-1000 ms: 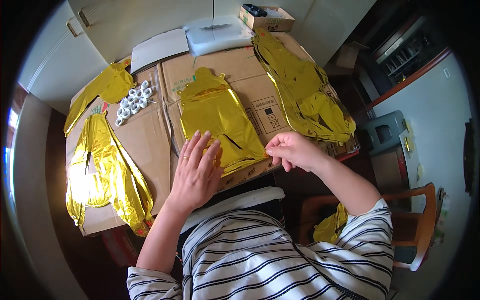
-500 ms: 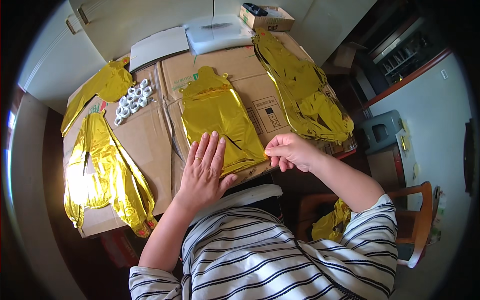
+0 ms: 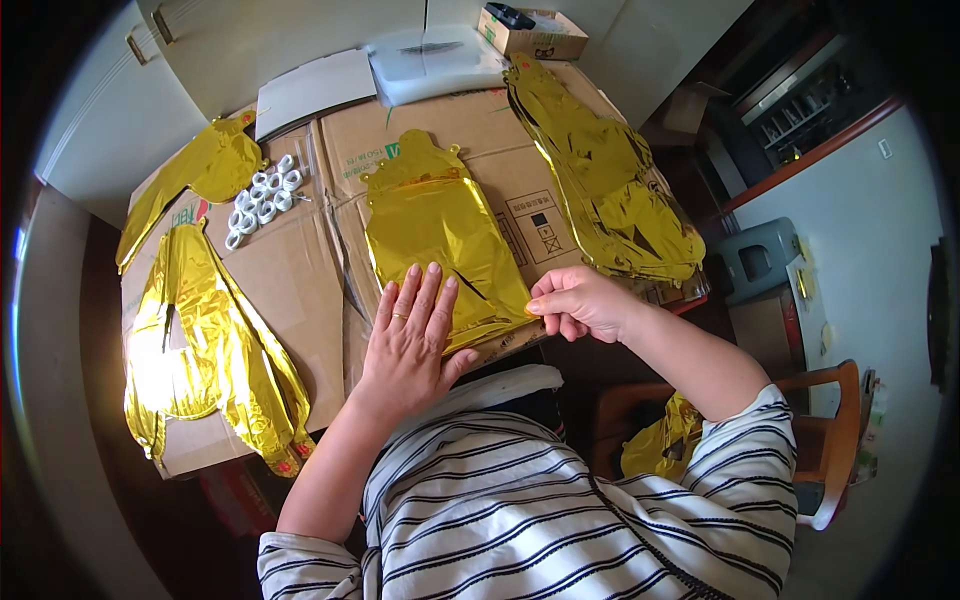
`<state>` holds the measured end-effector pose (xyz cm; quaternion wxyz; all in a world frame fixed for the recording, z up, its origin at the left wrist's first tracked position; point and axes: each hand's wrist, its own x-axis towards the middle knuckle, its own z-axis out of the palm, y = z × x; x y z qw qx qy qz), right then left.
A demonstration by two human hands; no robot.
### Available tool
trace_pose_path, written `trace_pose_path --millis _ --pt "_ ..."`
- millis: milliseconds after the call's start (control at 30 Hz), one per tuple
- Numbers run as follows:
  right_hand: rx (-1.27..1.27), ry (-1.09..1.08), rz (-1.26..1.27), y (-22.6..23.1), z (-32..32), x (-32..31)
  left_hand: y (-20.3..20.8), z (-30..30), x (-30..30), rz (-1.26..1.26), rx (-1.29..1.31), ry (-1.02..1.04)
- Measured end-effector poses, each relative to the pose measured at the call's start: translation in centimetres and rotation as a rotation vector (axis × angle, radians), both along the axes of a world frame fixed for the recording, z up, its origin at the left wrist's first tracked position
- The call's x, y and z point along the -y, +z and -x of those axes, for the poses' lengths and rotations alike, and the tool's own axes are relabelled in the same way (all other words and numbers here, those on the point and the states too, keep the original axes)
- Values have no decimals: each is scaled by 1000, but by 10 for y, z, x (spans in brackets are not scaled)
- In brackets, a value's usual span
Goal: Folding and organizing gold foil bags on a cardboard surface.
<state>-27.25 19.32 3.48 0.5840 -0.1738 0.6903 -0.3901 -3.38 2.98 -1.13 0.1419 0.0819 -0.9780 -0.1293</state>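
A folded gold foil balloon (image 3: 440,225) lies flat on a cardboard sheet (image 3: 330,290) in front of me, its scalloped end with small tabs pointing away. My left hand (image 3: 412,345) rests palm down on the near left part of the foil, fingers stretched out, a ring on one of them. At the near right corner, my right hand (image 3: 582,303) pinches the foil's edge between thumb and forefinger; its other fingers are curled. Part of the balloon's near edge is hidden under my left hand.
More flat gold foil balloons lie left (image 3: 195,350), far left (image 3: 215,165) and right (image 3: 620,190). Several white rolls (image 3: 265,200) cluster near the far left. Behind are a grey-white board (image 3: 315,92), clear plastic bags (image 3: 435,68) and a small box (image 3: 535,38). A wooden chair (image 3: 840,430) stands right.
Both hands keep nearly the same pose on the foil. The view has shifted very slightly; nothing has visibly been let go or taken up.
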Motion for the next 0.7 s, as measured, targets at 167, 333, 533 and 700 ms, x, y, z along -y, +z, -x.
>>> trace_pose_path --millis 167,333,533,700 --pt "99 -3 -9 -1 5 0 -1 1 -1 15 -12 -4" --pt "167 -19 35 -2 6 1 0 1 -1 20 -12 -5" --pt "185 80 -37 -3 8 0 0 1 0 17 -8 -7" --pt "65 138 -99 4 6 4 -1 1 0 21 0 -7"
